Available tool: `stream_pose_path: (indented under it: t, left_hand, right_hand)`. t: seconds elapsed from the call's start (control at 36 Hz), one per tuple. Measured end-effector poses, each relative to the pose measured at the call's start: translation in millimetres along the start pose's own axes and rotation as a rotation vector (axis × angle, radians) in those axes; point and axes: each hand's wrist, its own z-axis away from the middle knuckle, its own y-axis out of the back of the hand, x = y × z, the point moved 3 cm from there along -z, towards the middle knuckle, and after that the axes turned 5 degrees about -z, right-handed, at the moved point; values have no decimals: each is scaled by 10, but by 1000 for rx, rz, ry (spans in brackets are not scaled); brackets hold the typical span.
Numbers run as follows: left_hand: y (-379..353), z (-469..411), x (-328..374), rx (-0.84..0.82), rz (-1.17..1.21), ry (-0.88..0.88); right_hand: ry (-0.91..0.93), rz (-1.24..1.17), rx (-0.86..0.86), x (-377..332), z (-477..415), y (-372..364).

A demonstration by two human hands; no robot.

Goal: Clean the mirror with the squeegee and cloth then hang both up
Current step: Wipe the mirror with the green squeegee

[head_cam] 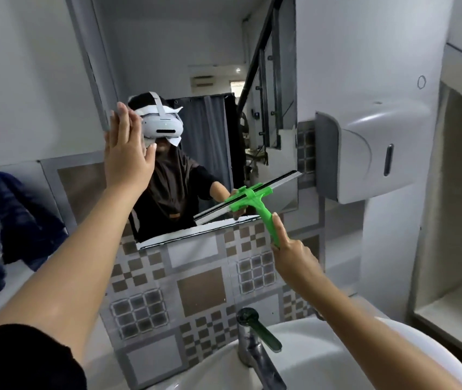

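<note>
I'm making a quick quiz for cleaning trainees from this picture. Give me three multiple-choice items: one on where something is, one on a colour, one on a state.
1. Where is the squeegee blade?
A. Near the mirror's lower right corner
B. In the sink
C. On the dispenser

2. What colour is the squeegee handle?
A. Red
B. Green
C. Black

3. How is the left hand?
A. Closed around the cloth
B. On the tap
C. Open and flat, fingers up, at the mirror

Answers: 1 A, the blade lies slanted across the glass just above its bottom edge. 2 B, the handle in the right hand is bright green. 3 C, the palm is spread and holds nothing; the checked cloth hangs apart at the left.
</note>
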Motion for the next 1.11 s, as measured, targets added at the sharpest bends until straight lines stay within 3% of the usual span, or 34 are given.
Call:
stream_pose_path:
  t: [0.17,0.58,0.81,1.11]
  left_hand:
    - [12,2,-5,-6,-4,3]
    - [5,39,-16,-8,-2,-5]
    - [23,82,-85,-10,-14,-55]
    - [-42,307,-112,-60,-35,-134]
  right_hand:
    - [-87,-225,-51,-119,91,-143]
    - [-242,-647,22,-487,241,-571]
    - [-199,-631,7,-734,425,-755]
    - [-60,-405,-9,-916,636,-999]
